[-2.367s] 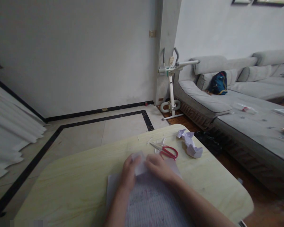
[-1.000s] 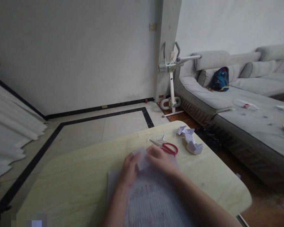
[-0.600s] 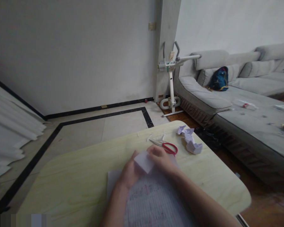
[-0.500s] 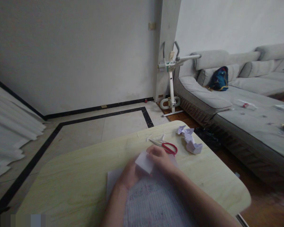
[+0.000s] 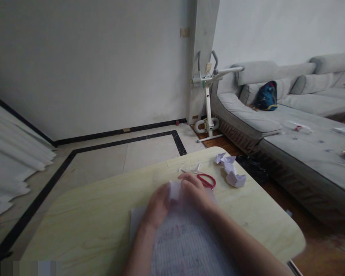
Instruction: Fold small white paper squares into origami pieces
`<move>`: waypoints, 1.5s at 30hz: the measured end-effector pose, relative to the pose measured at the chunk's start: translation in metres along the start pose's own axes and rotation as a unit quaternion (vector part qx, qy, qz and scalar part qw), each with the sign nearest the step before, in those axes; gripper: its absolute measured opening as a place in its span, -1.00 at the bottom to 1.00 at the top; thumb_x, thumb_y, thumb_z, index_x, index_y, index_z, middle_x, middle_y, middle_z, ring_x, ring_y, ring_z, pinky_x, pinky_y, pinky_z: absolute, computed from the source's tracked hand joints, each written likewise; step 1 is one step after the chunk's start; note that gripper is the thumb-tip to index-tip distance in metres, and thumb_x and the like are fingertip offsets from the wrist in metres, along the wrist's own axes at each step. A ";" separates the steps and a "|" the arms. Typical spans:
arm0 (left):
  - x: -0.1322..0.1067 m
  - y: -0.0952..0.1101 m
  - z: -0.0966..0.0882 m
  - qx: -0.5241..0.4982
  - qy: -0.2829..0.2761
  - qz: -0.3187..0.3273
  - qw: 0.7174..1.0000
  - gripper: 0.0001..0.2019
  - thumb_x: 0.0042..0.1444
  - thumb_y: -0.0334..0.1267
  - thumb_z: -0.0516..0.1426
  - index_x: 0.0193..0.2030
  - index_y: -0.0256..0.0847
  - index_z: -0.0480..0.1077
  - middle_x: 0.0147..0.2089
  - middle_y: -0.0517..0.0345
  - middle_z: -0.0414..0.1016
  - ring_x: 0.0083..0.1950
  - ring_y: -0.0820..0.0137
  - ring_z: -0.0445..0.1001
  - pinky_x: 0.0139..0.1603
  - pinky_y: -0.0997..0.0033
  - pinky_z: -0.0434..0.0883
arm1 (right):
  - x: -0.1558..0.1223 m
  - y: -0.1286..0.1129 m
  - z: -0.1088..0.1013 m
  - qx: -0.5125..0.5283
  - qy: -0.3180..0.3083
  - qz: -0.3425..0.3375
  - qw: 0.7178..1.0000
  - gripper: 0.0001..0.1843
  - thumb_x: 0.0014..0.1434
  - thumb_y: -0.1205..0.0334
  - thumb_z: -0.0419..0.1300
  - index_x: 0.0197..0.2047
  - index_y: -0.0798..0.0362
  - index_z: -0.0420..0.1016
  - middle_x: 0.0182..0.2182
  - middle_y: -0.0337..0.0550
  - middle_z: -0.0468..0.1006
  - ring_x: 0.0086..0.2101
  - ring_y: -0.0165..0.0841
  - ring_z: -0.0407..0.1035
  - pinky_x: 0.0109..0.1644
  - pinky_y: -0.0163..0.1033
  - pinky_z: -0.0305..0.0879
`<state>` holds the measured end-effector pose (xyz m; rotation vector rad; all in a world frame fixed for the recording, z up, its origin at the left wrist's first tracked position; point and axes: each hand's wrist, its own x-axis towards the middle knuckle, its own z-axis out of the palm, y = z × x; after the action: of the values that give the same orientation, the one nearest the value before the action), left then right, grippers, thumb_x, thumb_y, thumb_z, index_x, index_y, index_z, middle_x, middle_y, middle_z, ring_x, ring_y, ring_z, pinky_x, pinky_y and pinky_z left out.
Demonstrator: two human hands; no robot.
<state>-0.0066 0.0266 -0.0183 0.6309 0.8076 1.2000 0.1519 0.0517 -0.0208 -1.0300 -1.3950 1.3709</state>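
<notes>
A small folded piece of white paper [image 5: 174,191] is between my two hands, over the table. My left hand [image 5: 158,201] is closed on its left side, and my right hand [image 5: 194,190] grips its right side with bent fingers. Beneath my hands and forearms lies a lined sheet with writing [image 5: 189,241]. Just beyond my right hand rest scissors with red handles [image 5: 207,181], their blades mostly hidden behind the hand. Several folded paper shapes [image 5: 231,170] sit to the right of the scissors.
Thin paper scraps [image 5: 196,167] lie near the far edge of the pale wooden table [image 5: 97,218]. Past the table stands white exercise equipment [image 5: 208,96]. A grey sofa [image 5: 299,115] with a blue bag [image 5: 266,96] is at the right; a white curtain [image 5: 14,165] hangs at the left.
The paper has turned from a flat, tilted diamond to a narrower, more upright shape. My hands have come closer together around it.
</notes>
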 end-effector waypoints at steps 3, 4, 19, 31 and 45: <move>0.001 0.000 0.000 -0.022 0.015 0.023 0.999 -0.72 -0.05 -0.12 0.31 -0.24 -0.24 0.50 -0.27 0.09 0.55 -0.32 0.41 0.49 -0.34 0.47 0.44 | -0.001 -0.003 0.002 0.004 -0.005 -0.011 1.000 -0.78 0.12 0.08 0.18 -0.15 -0.08 0.40 -0.41 -0.29 0.37 -0.40 -0.38 0.31 -0.35 -0.31 0.23; 0.001 0.000 0.000 -0.029 0.022 0.031 0.999 -0.73 -0.06 -0.14 0.32 -0.25 -0.24 0.50 -0.29 0.10 0.55 -0.33 0.42 0.49 -0.34 0.47 0.44 | -0.002 -0.004 0.003 0.001 -0.008 -0.013 1.000 -0.77 0.10 0.09 0.21 -0.15 -0.08 0.40 -0.40 -0.29 0.37 -0.38 -0.38 0.31 -0.33 -0.31 0.23; -0.002 0.001 0.008 0.038 0.045 0.046 0.997 -0.77 -0.04 -0.22 0.30 -0.22 -0.22 0.50 -0.25 0.13 0.57 -0.27 0.42 0.50 -0.27 0.51 0.39 | -0.001 -0.002 0.007 -0.077 0.024 -0.041 0.996 -0.79 0.08 0.13 0.25 -0.21 0.02 0.52 -0.42 -0.22 0.43 -0.41 -0.38 0.30 -0.34 -0.29 0.23; 0.001 -0.003 0.003 0.053 0.053 0.072 0.995 -0.78 -0.03 -0.24 0.29 -0.23 -0.26 0.50 -0.27 0.11 0.55 -0.27 0.40 0.49 -0.21 0.48 0.39 | 0.000 -0.007 0.007 -0.102 0.043 -0.039 0.993 -0.88 0.12 0.21 0.19 -0.41 0.04 0.48 -0.46 -0.22 0.48 -0.39 -0.35 0.37 -0.34 -0.29 0.28; 0.001 -0.001 0.004 0.082 0.064 0.067 0.992 -0.76 -0.06 -0.20 0.29 -0.25 -0.28 0.51 -0.31 0.12 0.56 -0.32 0.41 0.48 -0.26 0.47 0.38 | 0.000 -0.005 0.008 -0.117 0.046 -0.036 0.991 -0.86 0.14 0.20 0.20 -0.42 0.04 0.47 -0.47 -0.21 0.49 -0.39 -0.35 0.38 -0.33 -0.27 0.29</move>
<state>-0.0030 0.0268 -0.0172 0.7569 0.9924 1.3148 0.1444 0.0495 -0.0159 -1.1680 -1.5329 1.1126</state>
